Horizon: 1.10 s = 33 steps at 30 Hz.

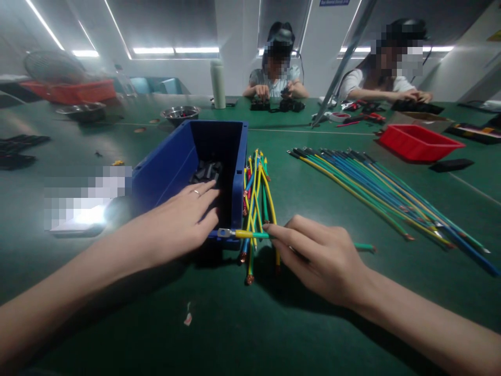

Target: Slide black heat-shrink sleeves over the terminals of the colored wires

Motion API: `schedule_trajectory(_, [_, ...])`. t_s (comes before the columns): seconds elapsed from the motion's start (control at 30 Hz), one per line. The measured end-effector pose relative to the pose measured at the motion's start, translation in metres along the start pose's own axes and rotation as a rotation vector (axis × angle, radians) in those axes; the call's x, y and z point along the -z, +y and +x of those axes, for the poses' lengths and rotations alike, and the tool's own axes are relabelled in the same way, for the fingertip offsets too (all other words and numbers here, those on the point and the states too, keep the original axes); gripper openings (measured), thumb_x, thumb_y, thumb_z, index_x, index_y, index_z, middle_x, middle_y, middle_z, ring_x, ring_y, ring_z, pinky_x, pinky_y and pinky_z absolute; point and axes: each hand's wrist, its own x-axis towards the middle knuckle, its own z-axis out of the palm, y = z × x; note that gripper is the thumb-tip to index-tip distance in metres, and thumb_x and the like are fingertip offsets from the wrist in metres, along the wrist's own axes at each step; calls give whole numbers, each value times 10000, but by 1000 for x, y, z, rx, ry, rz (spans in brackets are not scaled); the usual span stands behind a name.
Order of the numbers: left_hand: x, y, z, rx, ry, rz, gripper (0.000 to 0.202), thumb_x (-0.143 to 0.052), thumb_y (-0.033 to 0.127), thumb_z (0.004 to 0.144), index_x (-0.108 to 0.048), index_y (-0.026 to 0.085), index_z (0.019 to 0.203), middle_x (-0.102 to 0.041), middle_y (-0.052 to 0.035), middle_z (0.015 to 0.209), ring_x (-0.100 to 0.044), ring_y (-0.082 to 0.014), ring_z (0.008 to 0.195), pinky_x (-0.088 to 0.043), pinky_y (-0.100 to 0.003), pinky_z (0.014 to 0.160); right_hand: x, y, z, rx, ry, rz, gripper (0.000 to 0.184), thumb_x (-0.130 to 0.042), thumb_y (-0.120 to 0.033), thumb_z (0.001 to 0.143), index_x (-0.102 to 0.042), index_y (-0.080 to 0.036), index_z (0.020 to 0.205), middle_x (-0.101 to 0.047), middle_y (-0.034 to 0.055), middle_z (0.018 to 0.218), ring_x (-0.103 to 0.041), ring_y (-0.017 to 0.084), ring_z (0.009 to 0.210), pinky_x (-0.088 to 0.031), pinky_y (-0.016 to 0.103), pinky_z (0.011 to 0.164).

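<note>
Dimmish desk (156, 334); bright strip lights (176, 50) at back, hot glare on L, prob. a lit screen (92, 214). Dark shadow under the right hand (324, 261). Bg blurry, edges stretched, some pixelation.

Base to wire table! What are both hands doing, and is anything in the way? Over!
Left hand inside blue bin, by black pieces. Right hand holding green wire. Loose wires beside bin, under held wire.

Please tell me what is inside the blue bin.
Several dark pieces lie inside the blue bin. The left hand reaches in, covering part of the interior; whatever lies beneath it or under the top pieces is hidden.
</note>
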Motion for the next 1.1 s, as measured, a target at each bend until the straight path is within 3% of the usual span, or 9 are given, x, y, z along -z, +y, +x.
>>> schedule_trajectory(0.2, [12, 8, 4, -106, -117, -82, 300, -451, 255, 1077, -742, 215, 1135, -734, -101, 1458, -567, -252, 1465, -404, -456, 1321, 2, -2, -1, -10, -21, -9, 275, -523, -183, 1128, -789, -111, 1124, -660, 9, 767, -539, 106, 587, -381, 264, 491])
schedule_trajectory(0.37, [20, 20, 8, -33, -124, -154, 387, -366, 346, 1088, -719, 216, 994, -745, -116, 1362, -598, -287, 1345, -462, -495, 1247, 1, -1, 0, -13, -30, -6, 278, -516, -192, 1135, -786, -125, 1130, -653, 2, 759, -531, 102, 585, -383, 254, 498])
schedule_trajectory(0.43, [21, 23, 9, 54, -104, -188, 418, -363, 422, 1067, -714, 195, 1049, -740, -150, 1315, -629, -325, 1283, -495, -551, 1198, 0, -1, 0, -11, -29, 0, 278, -519, -186, 1132, -788, -113, 1126, -654, 6, 762, -529, 107, 582, -377, 264, 490])
schedule_trajectory(0.53, [23, 26, 8, 189, -78, -251, 559, -416, 539, 1001, -690, 150, 1292, -726, -195, 1360, -661, -392, 1269, -513, -633, 1162, -1, 0, 0, -5, -25, 5, 278, -523, -178, 1128, -790, -100, 1110, -660, 13, 763, -528, 113, 580, -378, 277, 486])
schedule_trajectory(0.63, [26, 24, 9, 247, -113, -353, 653, -482, 614, 957, -667, 190, 1416, -754, -156, 1401, -705, -388, 1274, -556, -571, 1145, -2, 1, 0, -8, -33, 5, 276, -521, -176, 1128, -786, -103, 1108, -658, 10, 759, -526, 111, 578, -378, 276, 490])
schedule_trajectory(0.93, [26, 13, 10, 206, -145, -662, 514, -671, 565, 950, -712, 219, 1327, -787, -99, 1335, -778, -291, 1134, -654, -385, 973, -2, 2, 1, -12, -59, 7, 255, -526, -172, 1120, -776, -123, 1110, -650, 1, 750, -521, 102, 564, -374, 269, 487])
schedule_trajectory(1.1, [29, 14, 8, 184, -112, -772, 380, -756, 492, 942, -764, 212, 1198, -825, -58, 1134, -782, -247, 1003, -653, -384, 964, -4, 1, 1, -15, -57, 7, 246, -536, -165, 1113, -778, -121, 1114, -642, -1, 748, -524, 99, 561, -378, 265, 491])
